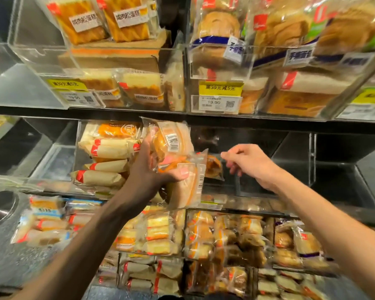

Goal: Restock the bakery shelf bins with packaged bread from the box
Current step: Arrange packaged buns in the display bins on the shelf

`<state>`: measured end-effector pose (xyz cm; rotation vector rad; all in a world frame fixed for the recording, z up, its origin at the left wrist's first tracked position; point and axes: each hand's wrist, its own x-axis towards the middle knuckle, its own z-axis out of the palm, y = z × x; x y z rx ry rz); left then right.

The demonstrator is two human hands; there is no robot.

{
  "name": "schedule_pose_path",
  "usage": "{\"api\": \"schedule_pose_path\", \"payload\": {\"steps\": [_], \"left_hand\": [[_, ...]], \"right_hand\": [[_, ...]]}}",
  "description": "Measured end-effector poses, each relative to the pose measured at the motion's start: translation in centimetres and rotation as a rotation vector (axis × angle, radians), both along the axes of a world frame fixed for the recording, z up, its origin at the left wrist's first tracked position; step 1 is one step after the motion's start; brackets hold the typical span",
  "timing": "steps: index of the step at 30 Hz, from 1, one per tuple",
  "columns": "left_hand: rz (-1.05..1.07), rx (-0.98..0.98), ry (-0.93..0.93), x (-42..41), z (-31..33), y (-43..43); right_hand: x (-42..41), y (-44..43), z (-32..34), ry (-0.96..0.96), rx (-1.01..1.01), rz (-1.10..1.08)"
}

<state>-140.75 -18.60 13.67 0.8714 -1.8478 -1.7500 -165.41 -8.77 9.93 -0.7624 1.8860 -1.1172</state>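
Observation:
My left hand (152, 169) grips a stack of clear-wrapped bread packages (178, 161) with barcode labels, held up in front of the middle shelf. My right hand (249, 163) reaches toward a nearly bare clear acrylic bin (290, 152) on that shelf, fingers loosely curled and holding nothing. One orange bread package (213, 166) lies at the bin's left, just past my right fingertips. To the left stands a bin (80, 135) stacked with paper-wrapped rolls (108, 161). No box is in view.
The upper shelf holds bins of cake slices (136, 89) and toast loaves (301, 92) behind yellow price tags (220, 88). Lower bins (225, 239) are packed with several bread packs. A metal round fixture (0, 208) sits at the far left.

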Motion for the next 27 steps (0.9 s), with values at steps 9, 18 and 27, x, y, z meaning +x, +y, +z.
{"api": "schedule_pose_path", "payload": {"steps": [9,18,27], "left_hand": [[0.009,-0.342,0.080,-6.8,-0.4,6.6],[-0.008,-0.323,0.338,-9.8,1.3,11.4],[0.126,-0.088,0.335,-7.5,1.5,6.1]], "right_hand": [[6.0,9.7,6.5,-0.336,-0.137,0.071],[4.4,12.1,6.1,-0.655,-0.162,-0.110],[0.0,12.8,3.8,-0.627,-0.089,-0.286]]}}
